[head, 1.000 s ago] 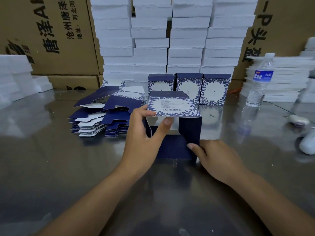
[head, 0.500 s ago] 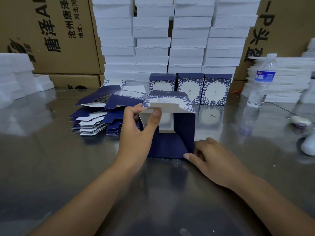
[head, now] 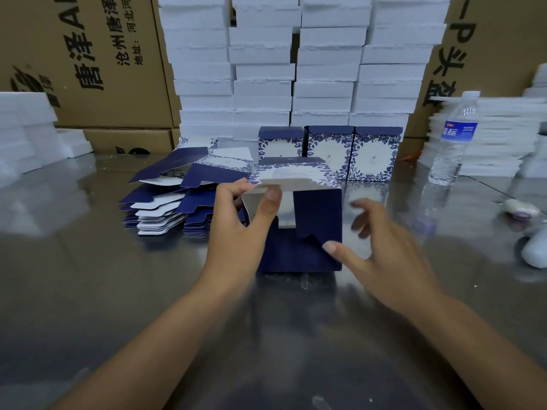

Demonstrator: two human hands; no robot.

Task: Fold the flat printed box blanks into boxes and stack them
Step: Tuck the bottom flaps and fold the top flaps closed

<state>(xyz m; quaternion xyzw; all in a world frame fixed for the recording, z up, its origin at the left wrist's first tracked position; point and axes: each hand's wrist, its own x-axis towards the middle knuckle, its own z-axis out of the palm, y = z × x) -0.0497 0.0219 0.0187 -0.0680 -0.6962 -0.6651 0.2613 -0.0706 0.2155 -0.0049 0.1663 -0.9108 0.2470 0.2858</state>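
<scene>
Your left hand (head: 236,220) grips the top left edge of the half-folded box (head: 307,220), thumb pressed on its white flap. The box stands on the shiny tabletop (head: 88,276), near the middle, with its open side facing you. Your right hand (head: 381,250) is open, fingers spread and blurry, and its thumb touches the box's lower right flap. The pile of flat blanks (head: 174,199) lies just left of the box. Three finished boxes (head: 331,152) stand side by side behind it, toward the far edge.
</scene>
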